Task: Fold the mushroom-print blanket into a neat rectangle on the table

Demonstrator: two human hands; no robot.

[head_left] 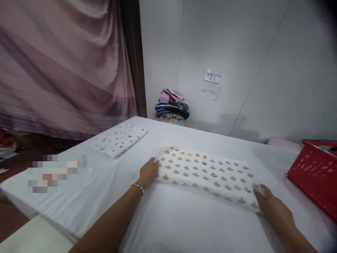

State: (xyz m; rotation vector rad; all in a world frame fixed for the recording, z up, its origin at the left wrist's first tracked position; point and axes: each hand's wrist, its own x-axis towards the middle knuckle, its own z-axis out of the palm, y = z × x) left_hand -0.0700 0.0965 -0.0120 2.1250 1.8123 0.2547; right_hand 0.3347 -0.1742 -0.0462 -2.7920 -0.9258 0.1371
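Note:
A white folded cloth [205, 172] with grey motifs and a few red, yellow and blue ones is stretched out as a long rectangle over the middle of the table. My left hand [149, 172], with a bracelet at its wrist, grips the cloth's left end. At the opposite end, my right hand [275, 203] has its thumb on top of the near right corner and its other fingers hidden below. Further left on the table lies another folded white cloth [119, 140] with small dark prints.
The table has a white cover [189, 221]. A red basket [313, 175] with a metal handle stands at the right edge. Behind the table rises a stack of folded fabrics [172, 107]. A pink curtain [65, 63] hangs at left; paper notes [210, 84] are on the wall.

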